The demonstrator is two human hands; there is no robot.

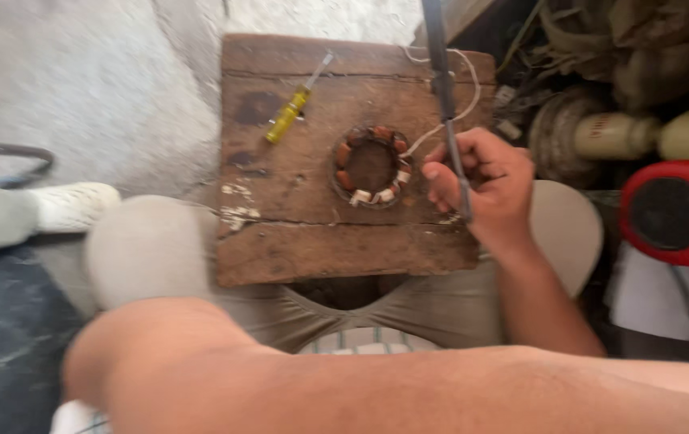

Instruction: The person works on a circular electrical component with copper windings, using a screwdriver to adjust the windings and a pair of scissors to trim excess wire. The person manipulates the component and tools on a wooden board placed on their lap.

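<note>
A worn, cracked brown wooden board (312,233) is seen resting across the person's knees and serves as the tabletop. Near its middle lies a round motor stator ring with copper-coloured windings and white insulation tabs (372,165), flat on the wood, its hollow centre facing up.

The right hand (485,183) is positioned just beside the ring, on its right, at the board's right edge. Its fingers are curled closed around a long thin dark metal rod (447,104), which runs steeply up from the hand past the board's far edge and out of the top of the view. The rod's lower end shows just below the fingers. Whether the fingertips touch the ring cannot be told.

A thin white cord (466,104) is looped from the ring's right side up toward the far right corner of the board, crossing behind the rod.

A yellow-handled screwdriver with a slim metal shaft (294,108) lies well apart from the ring, on the far left part of the board, tip pointing away.

The left forearm crosses the bottom of the view, blurred; the left hand is not seen.

A red round-fronted machine housing (672,213) stands at the right, beside cream-coloured bottles (650,135) and dark clutter.
</note>
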